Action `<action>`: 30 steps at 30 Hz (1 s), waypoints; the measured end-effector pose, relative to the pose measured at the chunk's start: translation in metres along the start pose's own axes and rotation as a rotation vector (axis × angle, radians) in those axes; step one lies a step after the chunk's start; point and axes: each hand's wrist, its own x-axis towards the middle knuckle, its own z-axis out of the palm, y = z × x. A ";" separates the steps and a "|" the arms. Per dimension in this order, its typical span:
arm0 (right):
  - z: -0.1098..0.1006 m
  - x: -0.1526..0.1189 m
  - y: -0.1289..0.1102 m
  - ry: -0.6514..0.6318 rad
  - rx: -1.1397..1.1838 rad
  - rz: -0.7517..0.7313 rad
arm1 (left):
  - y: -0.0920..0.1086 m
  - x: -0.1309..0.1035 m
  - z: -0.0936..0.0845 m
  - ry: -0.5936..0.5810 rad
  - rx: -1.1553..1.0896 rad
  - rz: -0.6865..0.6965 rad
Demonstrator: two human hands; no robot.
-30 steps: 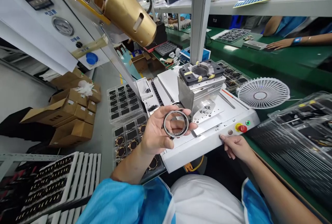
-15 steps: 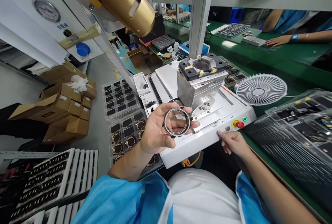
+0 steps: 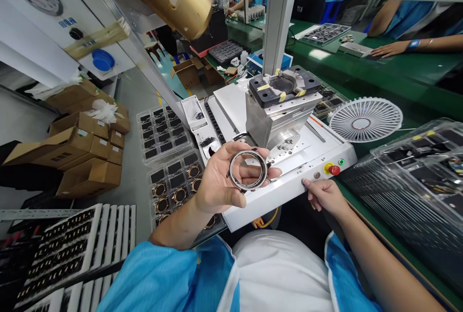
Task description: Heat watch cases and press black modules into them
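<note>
My left hand (image 3: 219,177) is closed around a round metal watch case (image 3: 248,187), an open ring with small lugs, held up before the white machine (image 3: 249,206). Thumb and fingers grip its rim, and other fingers show through the opening. My right hand (image 3: 323,194) is at the machine's front edge, its fingers curled and a fingertip touching the panel left of a small round button (image 3: 317,175). On the machine, a metal block (image 3: 265,121) carries a black fixture (image 3: 284,86) with a round recess and yellow tape bits.
A red stop button (image 3: 334,170) is on the panel's right. Trays of gold-coloured watch cases (image 3: 180,195) lie left, and stacked clear trays (image 3: 419,182) right, near a white fan (image 3: 365,120). A gold cylinder (image 3: 170,3) hangs overhead. Across the green bench rests another person's hand (image 3: 388,49).
The camera view has shifted slightly, so the background sits a little higher. Both hands keep nearly the same pose, with the watch case still in my left.
</note>
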 end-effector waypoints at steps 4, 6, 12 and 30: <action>0.000 0.000 0.001 0.003 -0.003 0.002 | -0.001 -0.001 -0.001 0.013 0.013 -0.009; 0.000 0.000 0.001 0.005 -0.005 0.001 | -0.001 -0.002 -0.002 0.018 0.033 -0.013; 0.001 -0.003 -0.002 0.012 -0.005 -0.007 | -0.001 -0.001 -0.003 -0.049 0.004 0.021; 0.002 -0.005 -0.008 0.024 -0.025 -0.007 | -0.001 -0.002 -0.001 0.016 0.014 -0.011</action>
